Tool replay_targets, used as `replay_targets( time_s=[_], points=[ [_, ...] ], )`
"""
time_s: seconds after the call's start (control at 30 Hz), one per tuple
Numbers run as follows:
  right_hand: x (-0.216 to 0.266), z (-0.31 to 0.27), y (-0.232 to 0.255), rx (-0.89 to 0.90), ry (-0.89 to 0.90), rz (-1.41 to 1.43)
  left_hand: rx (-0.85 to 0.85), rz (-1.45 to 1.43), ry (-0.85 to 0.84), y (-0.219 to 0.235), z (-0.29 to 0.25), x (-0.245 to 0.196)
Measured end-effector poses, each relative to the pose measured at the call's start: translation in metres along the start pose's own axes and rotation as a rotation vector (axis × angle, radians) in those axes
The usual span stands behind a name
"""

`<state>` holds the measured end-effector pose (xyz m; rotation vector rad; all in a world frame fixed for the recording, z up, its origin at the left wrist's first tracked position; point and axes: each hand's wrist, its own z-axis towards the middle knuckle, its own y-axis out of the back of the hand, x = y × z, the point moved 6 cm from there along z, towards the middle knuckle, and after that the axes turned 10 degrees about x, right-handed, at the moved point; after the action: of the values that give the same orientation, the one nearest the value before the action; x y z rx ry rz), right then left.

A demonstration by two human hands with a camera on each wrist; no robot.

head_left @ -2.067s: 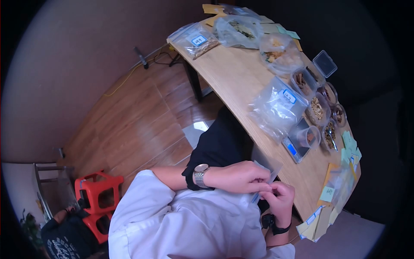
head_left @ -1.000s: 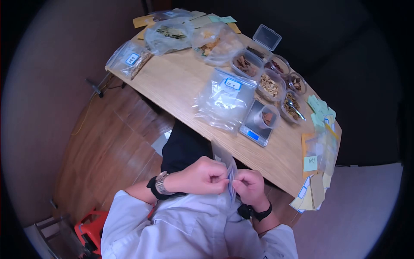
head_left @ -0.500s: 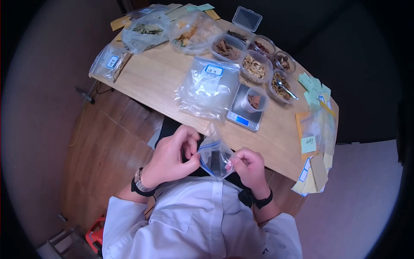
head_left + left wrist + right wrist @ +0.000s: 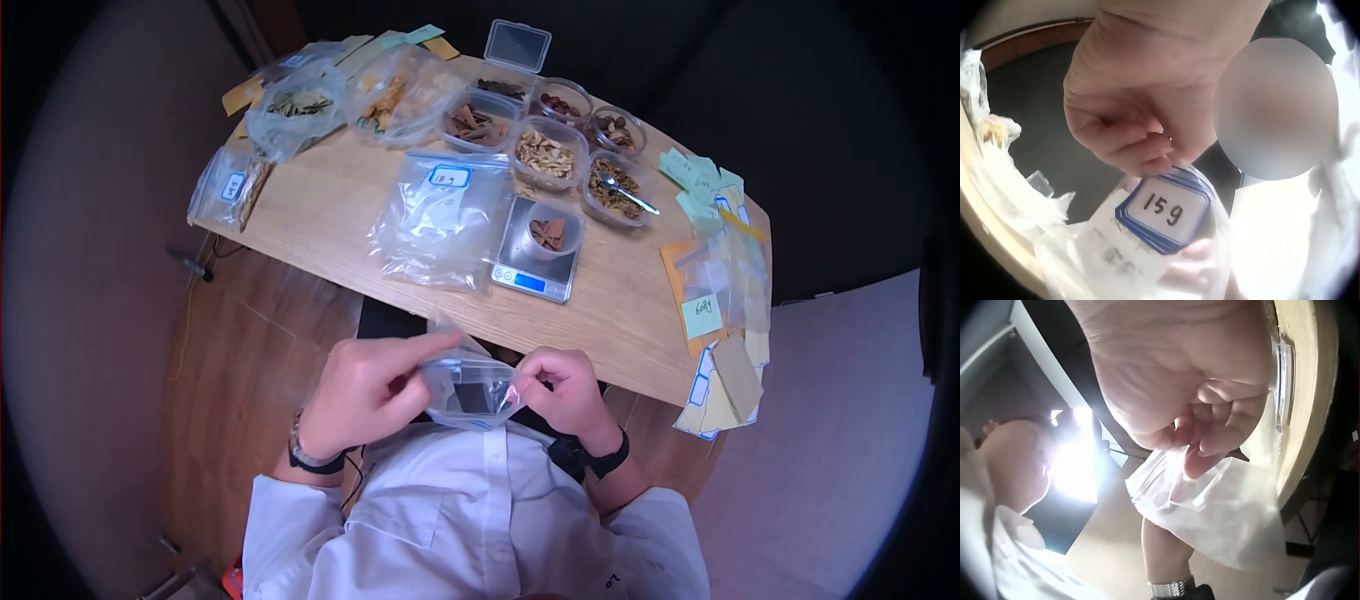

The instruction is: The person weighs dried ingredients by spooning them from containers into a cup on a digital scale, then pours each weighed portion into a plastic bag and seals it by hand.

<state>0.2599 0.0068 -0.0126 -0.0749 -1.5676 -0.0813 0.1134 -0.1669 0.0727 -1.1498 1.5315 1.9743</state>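
Note:
Above the lap, near the table's front edge, both hands hold a clear zip bag [image 4: 468, 390] with its mouth spread apart. A blue-bordered label [image 4: 1163, 212] reading "15g" is on the bag in the left wrist view. My left hand [image 4: 365, 390] grips the bag's left rim, its index finger stretched over the mouth. In the left wrist view the other fingers are curled at the bag's top edge. My right hand [image 4: 565, 390] pinches the right side of the rim between thumb and fingers, which also shows in the right wrist view.
On the table [image 4: 330, 190] lies a large plastic bag [image 4: 440, 220] labelled 18 g. Beside it a digital scale [image 4: 535, 275] bears a small cup [image 4: 553, 232] of brown pieces. Behind stand several tubs of dried ingredients, one with a spoon [image 4: 630, 194]. Labels and papers [image 4: 720, 380] lie right.
The hands, earlier close together at the bag's zip, have drawn apart and the bag's mouth has opened. The left index finger has straightened. The head view has turned toward the table.

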Motion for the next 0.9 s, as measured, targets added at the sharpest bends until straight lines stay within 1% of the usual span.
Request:
replay_targets(
  time_s=[0.03,0.07,0.13,0.27,0.33,0.4,0.47,0.5,0.53,0.57,0.6,0.63,0.67,0.73,0.77,0.83,0.9],
  points=[
    [0.000,0.000,0.001,-0.003,0.001,0.002,-0.023,0.017,-0.035,0.002,-0.001,-0.011],
    [-0.001,0.002,-0.001,0.015,-0.001,0.005,-0.021,0.018,-0.035,0.003,-0.002,-0.011],
    [-0.003,0.005,-0.005,0.055,-0.002,0.008,0.038,0.155,-0.081,0.001,-0.004,-0.015],
    [-0.008,0.009,-0.012,0.111,0.007,0.071,-0.023,0.216,-0.038,0.003,-0.002,-0.009],
    [-0.012,0.011,-0.016,0.171,-0.062,0.064,-0.142,0.183,-0.195,0.003,0.004,-0.015],
    [-0.015,0.010,-0.011,0.145,-0.092,0.080,-0.174,0.146,-0.217,-0.006,0.009,-0.009],
    [-0.015,0.009,-0.003,0.123,-0.120,0.091,-0.171,0.017,-0.174,-0.016,0.014,0.006],
    [-0.015,0.008,0.004,0.085,-0.137,0.104,-0.124,0.039,-0.124,-0.018,0.016,0.011],
    [-0.015,0.007,0.012,0.047,-0.155,0.117,-0.132,0.037,-0.127,-0.018,0.018,0.013],
    [-0.007,0.008,0.023,-0.006,-0.113,0.037,-0.152,0.041,-0.094,-0.020,0.021,0.016],
    [-0.004,0.009,0.040,-0.116,-0.075,0.012,-0.170,0.044,-0.060,-0.021,0.024,0.018],
    [-0.001,0.012,0.057,-0.228,-0.036,-0.013,-0.175,0.040,-0.061,-0.022,0.028,0.019],
    [0.002,0.020,0.067,-0.227,-0.038,-0.020,-0.175,0.059,-0.041,-0.022,0.032,0.021],
    [0.023,0.034,0.095,-0.455,-0.034,-0.588,-0.177,0.075,-0.026,-0.025,0.041,0.021],
    [0.026,0.042,0.099,-0.456,-0.032,-0.593,-0.194,0.059,-0.005,-0.026,0.044,0.023],
    [0.028,0.057,0.101,-0.405,-0.093,-0.721,-0.211,0.043,0.016,-0.028,0.051,0.026],
    [0.024,0.070,0.102,-0.382,-0.066,-0.729,-0.177,0.023,0.028,-0.030,0.056,0.031]
  ],
)
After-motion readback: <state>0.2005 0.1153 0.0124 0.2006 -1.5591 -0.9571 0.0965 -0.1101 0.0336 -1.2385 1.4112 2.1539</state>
